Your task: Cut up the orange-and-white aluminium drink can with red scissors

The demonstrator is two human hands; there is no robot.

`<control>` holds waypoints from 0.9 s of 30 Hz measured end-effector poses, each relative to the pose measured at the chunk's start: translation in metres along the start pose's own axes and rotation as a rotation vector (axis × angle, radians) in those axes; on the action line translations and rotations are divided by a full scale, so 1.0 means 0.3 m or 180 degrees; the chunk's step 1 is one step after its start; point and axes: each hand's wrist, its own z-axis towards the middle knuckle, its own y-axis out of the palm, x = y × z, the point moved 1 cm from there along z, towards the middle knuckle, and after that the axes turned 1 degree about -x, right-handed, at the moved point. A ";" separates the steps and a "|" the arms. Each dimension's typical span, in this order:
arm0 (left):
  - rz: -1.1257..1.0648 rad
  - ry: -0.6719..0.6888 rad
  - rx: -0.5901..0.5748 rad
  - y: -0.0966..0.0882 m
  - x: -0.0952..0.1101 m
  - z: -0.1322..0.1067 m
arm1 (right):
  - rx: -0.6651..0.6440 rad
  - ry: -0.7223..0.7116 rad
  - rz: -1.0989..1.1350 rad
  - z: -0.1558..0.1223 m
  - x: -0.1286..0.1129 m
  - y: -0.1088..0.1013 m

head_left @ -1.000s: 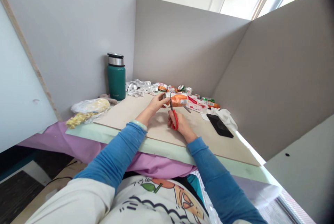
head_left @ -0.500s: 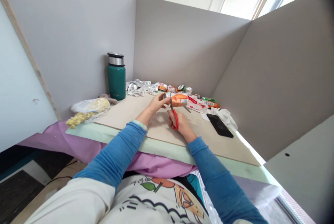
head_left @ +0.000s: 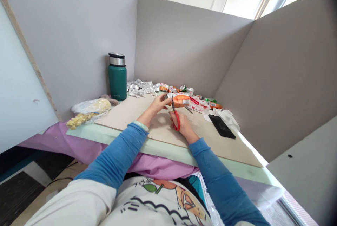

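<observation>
My left hand (head_left: 158, 103) is closed around the left end of an orange and silver can-like piece (head_left: 179, 100) held just above the board. My right hand (head_left: 181, 124) grips red-handled scissors (head_left: 176, 116), fingers through the loops. The blades point up and away, meeting the orange piece near its left end. Both blue sleeves reach forward over the beige work board (head_left: 137, 113).
A green flask (head_left: 117, 77) stands at the back left, next to a bag of yellow bits (head_left: 88, 111). Crumpled silver scraps (head_left: 140, 88) and several small cans (head_left: 184, 89) lie along the back wall. A black phone (head_left: 221, 126) rests on the right beside white tissue (head_left: 228, 117).
</observation>
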 end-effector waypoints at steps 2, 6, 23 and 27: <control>0.0022 -0.0001 0.0001 0.000 -0.001 0.001 | -0.0018 0.0006 -0.0001 -0.001 -0.002 -0.001; 0.0070 -0.0010 -0.0018 0.001 0.002 0.000 | -0.0057 -0.0063 0.0029 -0.003 -0.005 -0.003; 0.0096 -0.0009 -0.0035 0.003 0.012 -0.007 | -0.0065 0.0086 -0.0045 -0.004 -0.018 -0.005; 0.0085 -0.0025 -0.0019 0.003 0.009 -0.005 | -0.0046 0.0100 -0.0074 -0.003 -0.021 -0.006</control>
